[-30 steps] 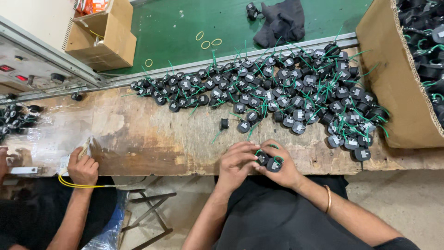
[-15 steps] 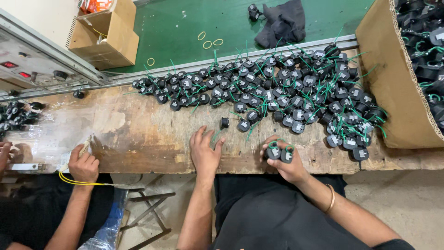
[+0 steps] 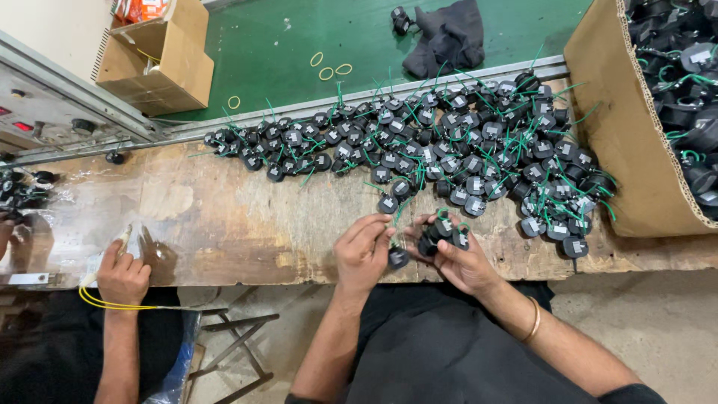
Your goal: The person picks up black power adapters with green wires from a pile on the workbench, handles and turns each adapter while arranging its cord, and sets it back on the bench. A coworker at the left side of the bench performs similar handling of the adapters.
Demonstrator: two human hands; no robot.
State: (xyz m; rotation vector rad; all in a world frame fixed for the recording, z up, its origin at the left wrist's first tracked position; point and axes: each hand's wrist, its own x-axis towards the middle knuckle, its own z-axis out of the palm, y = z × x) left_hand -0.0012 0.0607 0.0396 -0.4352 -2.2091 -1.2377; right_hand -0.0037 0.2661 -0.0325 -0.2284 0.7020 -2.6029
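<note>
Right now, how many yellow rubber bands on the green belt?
4: three rubber bands clustered near the dark cloth at; one apart by the small cardboard box at. Others may be hidden.

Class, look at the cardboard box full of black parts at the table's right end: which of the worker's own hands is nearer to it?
Right. The right hand, holding several black parts, lies closer to the cardboard box. The left hand, holding one black part, sits beside it, farther from the box.

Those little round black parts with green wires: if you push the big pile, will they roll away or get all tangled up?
The small round black parts with green wires would probably drag along in tangled clumps, since their thin wires cross everywhere. The right hand holds several at once, so each is likely light. The left hand pinches one easily, suggesting a hard shell.
</note>
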